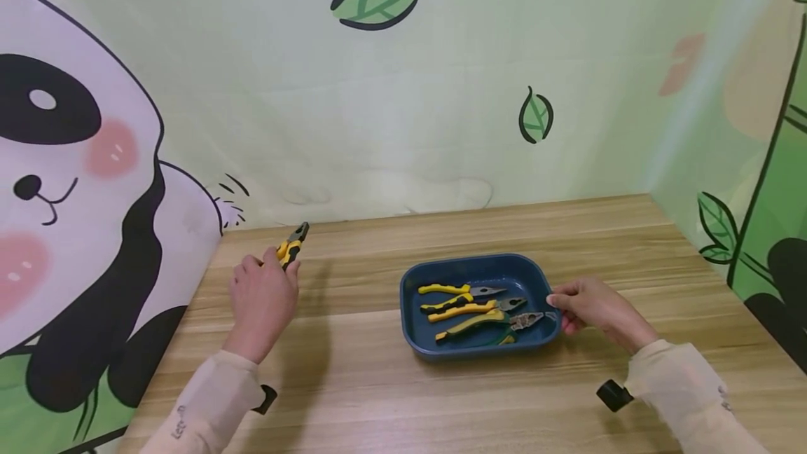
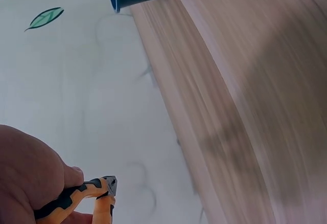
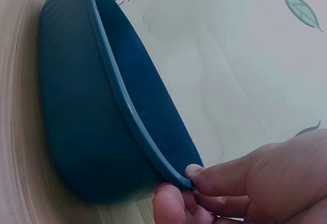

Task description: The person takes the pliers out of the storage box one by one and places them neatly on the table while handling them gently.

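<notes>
My left hand (image 1: 265, 296) grips a pair of yellow-and-black pliers (image 1: 291, 249) above the left side of the table, jaws pointing up and away. In the left wrist view the same pliers (image 2: 76, 199) show their handles partly covered by the fingers. A dark blue tray (image 1: 412, 342) rests on the table to the right. Inside it lie several pliers with yellow or green handles, among them green-and-yellow pliers (image 1: 482, 322) nearest the front. My right hand (image 1: 599, 310) pinches the tray's right rim between thumb and fingers, which the right wrist view shows closely.
The wooden table (image 1: 372, 398) meets a pale cloth backdrop (image 1: 441, 90) printed with leaves and a panda. A black strap piece (image 1: 614, 395) sticks out at the right wrist, another (image 1: 266, 399) at the left.
</notes>
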Demonstrator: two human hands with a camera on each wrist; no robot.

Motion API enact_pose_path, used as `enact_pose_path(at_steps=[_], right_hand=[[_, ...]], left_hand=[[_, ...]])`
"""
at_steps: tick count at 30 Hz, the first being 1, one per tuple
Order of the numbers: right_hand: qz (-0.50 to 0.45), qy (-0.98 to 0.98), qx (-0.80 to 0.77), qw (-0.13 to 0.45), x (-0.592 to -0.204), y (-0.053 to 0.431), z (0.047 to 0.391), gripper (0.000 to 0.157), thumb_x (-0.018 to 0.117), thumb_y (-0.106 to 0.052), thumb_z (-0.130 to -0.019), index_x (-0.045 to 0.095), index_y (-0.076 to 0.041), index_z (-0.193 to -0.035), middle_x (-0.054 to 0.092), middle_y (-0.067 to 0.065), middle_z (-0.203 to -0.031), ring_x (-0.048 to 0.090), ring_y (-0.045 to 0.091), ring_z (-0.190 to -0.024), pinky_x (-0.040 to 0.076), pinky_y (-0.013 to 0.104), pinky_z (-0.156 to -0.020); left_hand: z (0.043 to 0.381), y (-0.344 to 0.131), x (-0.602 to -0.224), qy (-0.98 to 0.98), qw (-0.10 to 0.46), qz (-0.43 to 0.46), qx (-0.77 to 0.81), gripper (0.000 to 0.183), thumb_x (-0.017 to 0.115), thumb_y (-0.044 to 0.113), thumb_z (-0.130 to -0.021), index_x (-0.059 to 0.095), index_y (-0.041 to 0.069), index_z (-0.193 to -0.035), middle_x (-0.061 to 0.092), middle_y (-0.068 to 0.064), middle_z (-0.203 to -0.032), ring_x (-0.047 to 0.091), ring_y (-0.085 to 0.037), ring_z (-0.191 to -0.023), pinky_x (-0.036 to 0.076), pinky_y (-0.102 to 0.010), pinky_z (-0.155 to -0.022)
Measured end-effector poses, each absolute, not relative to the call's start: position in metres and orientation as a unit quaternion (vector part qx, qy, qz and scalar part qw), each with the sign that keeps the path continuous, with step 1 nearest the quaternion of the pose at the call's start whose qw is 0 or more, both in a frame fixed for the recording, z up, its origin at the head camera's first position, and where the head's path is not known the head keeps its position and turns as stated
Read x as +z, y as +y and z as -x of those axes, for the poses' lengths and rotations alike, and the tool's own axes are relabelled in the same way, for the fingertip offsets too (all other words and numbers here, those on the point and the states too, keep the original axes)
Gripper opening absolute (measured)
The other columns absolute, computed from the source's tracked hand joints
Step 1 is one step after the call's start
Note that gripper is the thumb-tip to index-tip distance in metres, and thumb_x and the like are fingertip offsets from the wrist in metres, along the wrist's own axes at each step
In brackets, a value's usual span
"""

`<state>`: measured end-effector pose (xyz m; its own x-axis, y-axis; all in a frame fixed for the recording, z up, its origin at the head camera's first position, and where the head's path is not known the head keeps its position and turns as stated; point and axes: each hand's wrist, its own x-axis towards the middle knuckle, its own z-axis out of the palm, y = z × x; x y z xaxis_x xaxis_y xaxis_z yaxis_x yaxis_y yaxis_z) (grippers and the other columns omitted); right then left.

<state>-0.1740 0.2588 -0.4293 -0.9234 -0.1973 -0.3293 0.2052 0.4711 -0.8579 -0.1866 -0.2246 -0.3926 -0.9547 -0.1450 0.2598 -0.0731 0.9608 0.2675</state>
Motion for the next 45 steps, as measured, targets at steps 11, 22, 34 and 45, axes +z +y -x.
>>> enact_pose_path(at_steps=[11,22,34,45], right_hand=[[-0.006,0.839,-0.510,0.192,-0.429,0.262,0.174,0.033,0.054,-0.004,-0.106,0.057,0.023,-0.125,0.058,0.005,-0.068,0.059,0.012,-0.058,0.055,0.026,-0.057],[-0.004,0.835,-0.516,0.193,-0.432,0.260,0.175,0.033,0.054,-0.004,-0.106,0.057,0.023,-0.124,0.058,0.005,-0.067,0.060,0.012,-0.058,0.055,0.026,-0.056],[-0.005,0.838,-0.510,0.195,-0.432,0.262,0.174,0.034,0.054,-0.006,-0.107,0.057,0.021,-0.127,0.058,0.006,-0.068,0.059,0.013,-0.058,0.055,0.027,-0.057],[0.001,0.836,-0.513,0.195,-0.432,0.261,0.176,0.033,0.054,-0.005,-0.107,0.056,0.022,-0.125,0.058,0.005,-0.068,0.060,0.013,-0.058,0.055,0.027,-0.057]], left_hand=[[0.184,-0.238,-0.394,-0.979,0.144,-0.078,-0.123,0.052,0.050,0.032,-0.110,0.048,-0.014,-0.134,0.049,-0.038,-0.108,0.048,-0.053,-0.097,0.041,-0.061,-0.082],[0.180,-0.257,-0.397,-0.975,0.149,-0.109,-0.124,0.053,0.049,0.032,-0.109,0.047,-0.014,-0.135,0.048,-0.041,-0.110,0.047,-0.057,-0.103,0.038,-0.066,-0.088],[0.177,-0.271,-0.399,-0.970,0.164,-0.138,-0.118,0.051,0.049,0.033,-0.109,0.047,-0.015,-0.128,0.046,-0.039,-0.102,0.047,-0.056,-0.092,0.039,-0.064,-0.078],[0.178,-0.279,-0.399,-0.969,0.147,-0.157,-0.121,0.051,0.047,0.033,-0.109,0.047,-0.016,-0.126,0.044,-0.038,-0.100,0.045,-0.054,-0.092,0.038,-0.063,-0.080]])
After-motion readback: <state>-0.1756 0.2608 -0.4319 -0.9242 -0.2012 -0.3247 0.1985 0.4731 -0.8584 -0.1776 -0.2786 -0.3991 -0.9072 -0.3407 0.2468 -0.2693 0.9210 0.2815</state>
